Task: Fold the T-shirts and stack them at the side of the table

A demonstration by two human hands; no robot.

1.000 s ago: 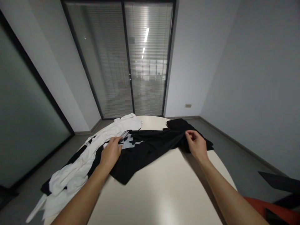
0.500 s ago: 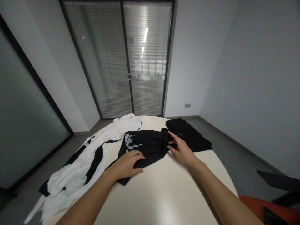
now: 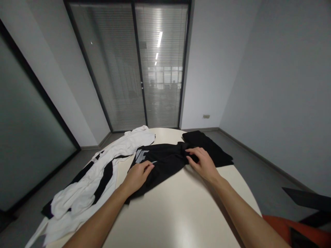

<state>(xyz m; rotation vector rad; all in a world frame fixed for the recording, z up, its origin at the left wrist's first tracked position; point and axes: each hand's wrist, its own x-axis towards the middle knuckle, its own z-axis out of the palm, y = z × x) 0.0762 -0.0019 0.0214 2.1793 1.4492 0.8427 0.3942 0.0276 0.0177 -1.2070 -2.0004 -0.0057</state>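
A black garment (image 3: 168, 160) with grey lettering lies across the middle of the white table (image 3: 165, 213). Over its left part is my left hand (image 3: 138, 175), thumb and fingers pinched together on the dark cloth. My right hand (image 3: 203, 163) is at the garment's right end, its fingers curled and closing on the cloth edge there. Part of the grey print is hidden behind my left hand.
A folded black garment (image 3: 209, 148) rests at the table's back right. White clothing with black stripes (image 3: 103, 175) spreads along the left side. An orange and black chair (image 3: 281, 229) stands at the lower right.
My left hand has moved slightly up and its fingers have drawn together. The garment's lower left part has shifted with it. My right hand's fingers have curled in more at the right end.
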